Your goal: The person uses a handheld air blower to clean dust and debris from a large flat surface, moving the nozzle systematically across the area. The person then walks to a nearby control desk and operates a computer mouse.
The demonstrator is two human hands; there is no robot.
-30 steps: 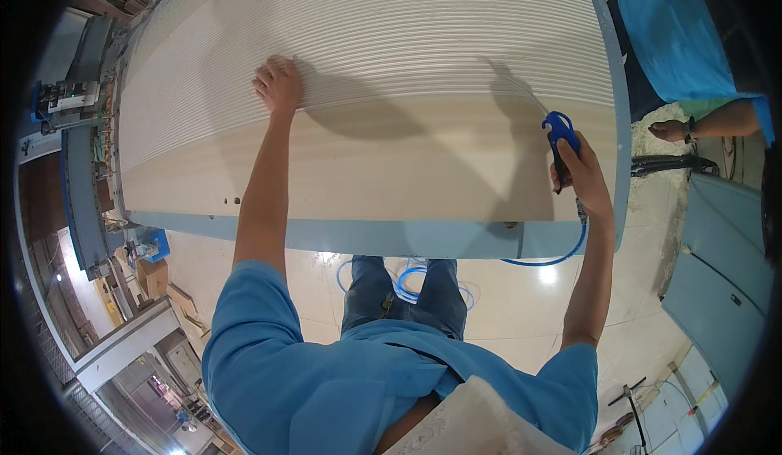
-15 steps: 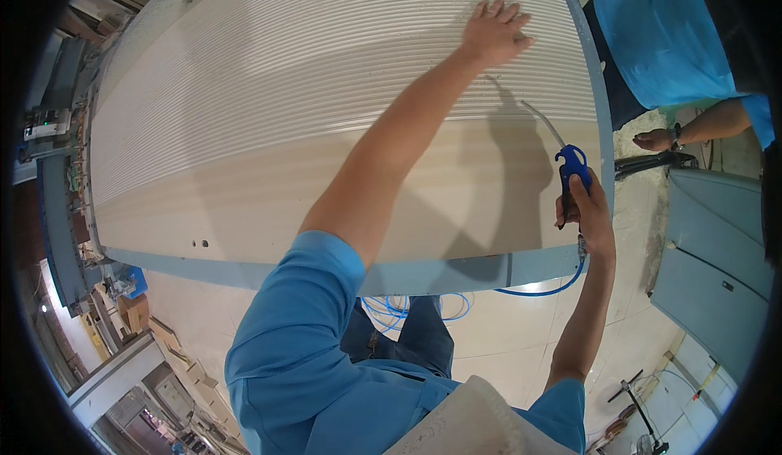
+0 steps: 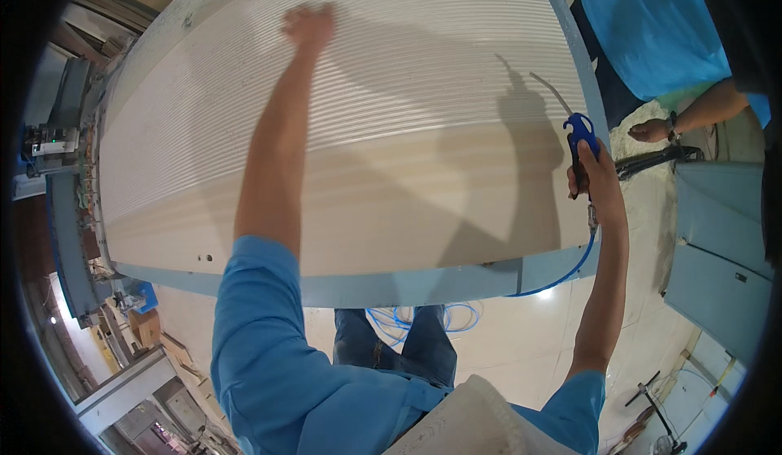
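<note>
Air gun (image 3: 582, 131): gripped, my right hand (image 3: 599, 176)
Panel (image 3: 391, 202): beneath my loose left hand (image 3: 310, 26)
Table edge (image 3: 407, 287): blue hose (image 3: 570, 275); co-worker's hand (image 3: 649, 131) beyond

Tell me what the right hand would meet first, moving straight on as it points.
Likely the ridged board, with the blue air gun in the right hand leading; height above the board is unclear.

Soft shadows (image 3: 525, 170) cross the bright panel (image 3: 391, 178); the left grip (image 3: 310, 26) is blurred.
</note>
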